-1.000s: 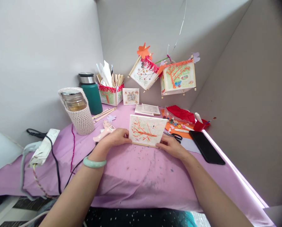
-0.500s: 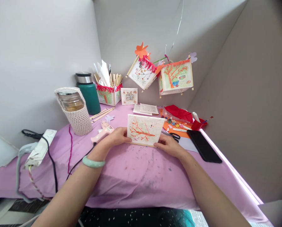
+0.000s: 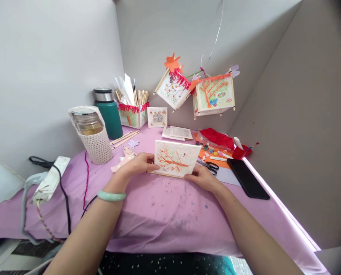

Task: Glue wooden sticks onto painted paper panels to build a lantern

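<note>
A white panel (image 3: pixel 176 158) with an orange tree drawn on it stands tilted back above the purple cloth, a thin wooden stick along its bottom edge. My left hand (image 3: pixel 142 163) grips its left side, thumb on the front and fingers partly hidden behind. At the lower right corner my right hand (image 3: pixel 202 177) closes on the panel, its thumb by the bottom edge. Close to my left hand lies a pink glue gun (image 3: pixel 126 158), partly covered by that hand and wrist. Black-handled scissors (image 3: pixel 212 166) rest just beyond my right hand.
A green bottle (image 3: pixel 110 118) and a glass jar in a knitted sleeve (image 3: pixel 97 145) stand left. A power strip (image 3: pixel 52 179) with cables lies nearer. Two decorated lanterns (image 3: pixel 213 93) hang at the back. A black phone (image 3: pixel 247 178) lies right, beside orange paper and paint pots.
My left hand has shifted slightly on the panel's left edge, baring more of the bottom stick's end. My right hand has slid a little left along the bottom.
</note>
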A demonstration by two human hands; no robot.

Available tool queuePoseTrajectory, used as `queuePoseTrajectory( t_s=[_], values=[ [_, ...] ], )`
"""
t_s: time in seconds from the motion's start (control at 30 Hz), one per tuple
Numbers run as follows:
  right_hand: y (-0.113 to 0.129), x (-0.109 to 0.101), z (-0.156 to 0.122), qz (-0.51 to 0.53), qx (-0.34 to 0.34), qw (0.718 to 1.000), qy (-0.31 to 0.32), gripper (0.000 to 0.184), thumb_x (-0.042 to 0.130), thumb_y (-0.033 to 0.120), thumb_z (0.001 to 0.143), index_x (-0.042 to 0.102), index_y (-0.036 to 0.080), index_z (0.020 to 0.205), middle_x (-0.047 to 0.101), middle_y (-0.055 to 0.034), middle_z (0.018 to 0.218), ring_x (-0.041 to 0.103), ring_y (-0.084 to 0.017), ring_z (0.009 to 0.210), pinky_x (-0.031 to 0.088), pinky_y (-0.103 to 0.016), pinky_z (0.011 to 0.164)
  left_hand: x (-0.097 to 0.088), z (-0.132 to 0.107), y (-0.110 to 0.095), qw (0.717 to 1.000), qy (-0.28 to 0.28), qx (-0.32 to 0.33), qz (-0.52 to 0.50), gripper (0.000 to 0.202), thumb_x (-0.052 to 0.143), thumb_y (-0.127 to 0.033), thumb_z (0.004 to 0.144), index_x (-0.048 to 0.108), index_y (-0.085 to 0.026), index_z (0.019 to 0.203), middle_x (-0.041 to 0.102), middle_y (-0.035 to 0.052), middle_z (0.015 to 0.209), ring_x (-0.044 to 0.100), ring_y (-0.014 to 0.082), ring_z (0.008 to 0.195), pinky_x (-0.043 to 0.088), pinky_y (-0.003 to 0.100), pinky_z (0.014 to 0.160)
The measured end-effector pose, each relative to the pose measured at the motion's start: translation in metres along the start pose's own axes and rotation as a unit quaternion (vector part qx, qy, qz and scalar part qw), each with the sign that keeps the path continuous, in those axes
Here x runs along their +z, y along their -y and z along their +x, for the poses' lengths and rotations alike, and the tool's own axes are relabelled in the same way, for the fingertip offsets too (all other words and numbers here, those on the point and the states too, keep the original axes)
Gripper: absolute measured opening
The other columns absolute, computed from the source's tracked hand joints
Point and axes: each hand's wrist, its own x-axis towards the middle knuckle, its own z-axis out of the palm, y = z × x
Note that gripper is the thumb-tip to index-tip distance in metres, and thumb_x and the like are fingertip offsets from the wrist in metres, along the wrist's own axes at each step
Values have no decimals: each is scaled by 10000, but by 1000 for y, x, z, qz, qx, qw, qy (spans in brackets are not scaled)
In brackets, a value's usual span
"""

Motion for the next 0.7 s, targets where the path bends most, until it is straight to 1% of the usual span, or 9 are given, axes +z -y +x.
queuePoseTrajectory(
  t_s=[0.07,0.13,0.23,0.33,0.53,0.63,0.7],
  values=[
    [-1,-1,1,-18,2,1000,1,313,619,267,758,672,189,1056,673,-50,1070,607,-232,964,456,-374,878,-4,-3,-2,999,-5,0,-34,323,585,-382,704,613,-126,898,609,20,752,526,126,637,390,238,560],
    [-2,-1,1,-25,4,1000,2,306,620,274,757,677,184,1044,673,-52,1066,606,-232,961,457,-372,872,-7,-5,-3,999,-8,-5,-42,290,588,-396,702,600,-131,821,575,3,693,495,112,600,368,230,539],
    [-3,-1,1,-22,6,1000,4,307,616,280,759,675,182,1045,678,-50,1051,610,-229,947,466,-365,854,-8,-6,-4,1000,3,-11,-21,232,602,-369,682,581,-142,723,541,-14,638,473,104,581,351,228,537],
    [-2,-1,1,-28,5,1000,0,301,615,271,756,677,184,1037,677,-52,1048,607,-231,951,461,-370,861,-7,-5,-2,1000,7,-10,7,194,598,-339,672,569,-147,674,523,-22,611,459,102,569,339,227,532],
    [-3,0,1,-23,9,1000,0,314,610,259,753,667,188,1053,682,-48,1027,611,-231,934,469,-376,848,-7,-4,1,997,2,11,73,220,563,-372,691,593,-154,695,519,-23,604,458,110,575,330,228,530],
    [-2,-1,1,-31,9,999,-3,310,611,267,754,669,189,1049,684,-47,1019,611,-231,933,469,-373,847,-11,-6,-2,997,0,1,74,240,555,-386,696,605,-151,708,538,-17,600,468,112,568,330,228,528],
    [0,-1,0,-41,10,999,-4,299,614,270,753,677,190,1034,682,-49,1022,607,-233,943,464,-375,856,-13,-8,-2,996,0,-13,90,244,573,-365,674,636,-148,768,586,-2,653,490,119,587,345,229,541]
  ],
)
